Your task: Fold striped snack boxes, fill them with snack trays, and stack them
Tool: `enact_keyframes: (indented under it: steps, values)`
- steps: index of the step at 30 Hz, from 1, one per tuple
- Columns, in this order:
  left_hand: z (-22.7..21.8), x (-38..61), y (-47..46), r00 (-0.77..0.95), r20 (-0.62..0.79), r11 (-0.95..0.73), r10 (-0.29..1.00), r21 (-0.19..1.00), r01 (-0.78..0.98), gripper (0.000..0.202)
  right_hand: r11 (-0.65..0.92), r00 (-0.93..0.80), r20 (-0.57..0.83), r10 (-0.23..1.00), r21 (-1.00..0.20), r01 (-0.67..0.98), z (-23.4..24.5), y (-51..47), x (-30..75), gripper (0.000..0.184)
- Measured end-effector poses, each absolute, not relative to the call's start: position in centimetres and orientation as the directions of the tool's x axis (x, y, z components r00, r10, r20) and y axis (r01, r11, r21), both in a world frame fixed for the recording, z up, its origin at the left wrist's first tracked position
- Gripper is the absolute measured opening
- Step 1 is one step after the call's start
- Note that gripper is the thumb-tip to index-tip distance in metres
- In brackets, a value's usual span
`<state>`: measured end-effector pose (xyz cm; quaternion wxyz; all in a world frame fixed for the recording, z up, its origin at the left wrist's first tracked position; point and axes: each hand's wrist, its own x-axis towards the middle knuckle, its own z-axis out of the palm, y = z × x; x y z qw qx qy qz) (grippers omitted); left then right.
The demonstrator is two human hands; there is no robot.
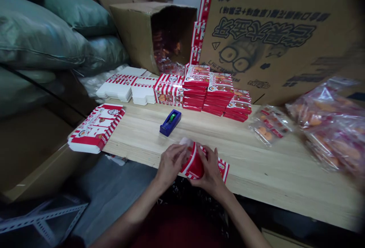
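Observation:
Near the table's front edge, a small red-and-white striped carton (194, 166) is held between my two hands. My left hand (170, 164) pinches at its left end, beside a whitish, partly see-through piece (186, 141); whether that is a flap or a bag I cannot tell. From the right, my right hand (210, 170) wraps round the carton, thumb and fingers closed on it. Another red-and-white printed piece (224, 169) sticks out beyond the right hand, its rest hidden. Ahead of my hands stands a blue tape dispenser (170, 122) with a green roll.
Stacked red-and-white boxes (208, 92) line the back of the table (137, 138). Flat cartons (98, 126) lie at the left edge. Clear packets (269, 124) and bagged orange items (330, 126) lie right. Large cardboard boxes (256, 16) and sacks (37, 31) stand behind.

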<state>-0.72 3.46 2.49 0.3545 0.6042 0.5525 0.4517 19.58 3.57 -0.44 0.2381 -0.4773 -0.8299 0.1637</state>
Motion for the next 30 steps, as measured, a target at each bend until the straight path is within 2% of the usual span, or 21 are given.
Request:
enact_keyframes:
  steps: [4, 6, 9, 11, 13, 14, 17, 18, 21, 23, 25, 30]
  values:
    - [4.4, 1.0, 3.4, 0.173, 0.272, -0.322, 0.947, 0.790, 0.522, 0.036, 0.397, -0.261, 0.312, 0.914, -0.551, 0.734, 0.8, 3.1, 19.2, 0.132]
    - [5.3, 1.1, 3.9, 0.224, 0.323, -0.393, 0.919, 0.761, 0.516, 0.040, 0.346, -0.158, 0.348, 0.924, -0.588, 0.731, 1.5, 3.1, 19.2, 0.134]
    - [6.6, 1.5, 4.4, 0.131, 0.350, -0.373, 0.928, 0.864, 0.337, 0.072, 0.248, 0.054, 0.422, 0.905, -0.627, 0.739, 2.7, 2.6, 18.9, 0.136]
    - [7.6, 2.3, 4.4, 0.166, 0.256, -0.273, 0.952, 0.958, 0.090, 0.086, 0.190, 0.192, 0.469, 0.862, -0.651, 0.735, 3.1, 2.0, 18.5, 0.136]
    - [8.3, 3.3, 4.4, 0.293, 0.179, -0.161, 0.939, 0.983, -0.084, 0.079, 0.176, 0.280, 0.500, 0.820, -0.685, 0.707, 3.2, 1.2, 18.1, 0.140]
    - [8.6, 3.7, 4.4, 0.337, 0.160, -0.130, 0.928, 0.985, -0.110, 0.071, 0.181, 0.317, 0.505, 0.803, -0.713, 0.677, 3.2, 0.8, 18.1, 0.142]
    - [9.2, 4.2, 5.2, 0.352, 0.117, -0.102, 0.928, 0.993, -0.062, 0.055, 0.195, 0.434, 0.427, 0.793, -0.853, 0.484, 3.9, 0.0, 19.1, 0.142]
    - [9.2, 4.2, 5.6, 0.388, 0.099, -0.088, 0.916, 0.995, -0.046, 0.052, 0.198, 0.456, 0.373, 0.808, -0.901, 0.386, 4.3, 0.0, 19.7, 0.133]
    - [9.0, 4.0, 6.6, 0.547, 0.061, -0.055, 0.835, 0.998, -0.028, 0.056, 0.168, 0.445, 0.198, 0.873, -0.980, 0.108, 5.7, 0.8, 21.6, 0.074]
    - [8.7, 4.3, 6.7, 0.573, 0.078, -0.040, 0.816, 0.996, -0.079, 0.063, 0.114, 0.430, 0.106, 0.896, -0.993, 0.007, 6.4, 1.7, 22.5, 0.049]
    - [8.5, 4.7, 6.3, 0.489, 0.100, -0.023, 0.867, 0.987, -0.161, 0.063, 0.072, 0.424, 0.046, 0.904, -0.996, -0.046, 6.9, 2.4, 22.6, 0.042]
    - [8.4, 6.0, 5.2, 0.214, 0.005, 0.036, 0.977, 0.982, -0.187, 0.031, 0.064, 0.394, -0.017, 0.919, -0.979, -0.191, 7.2, 2.0, 21.4, 0.036]
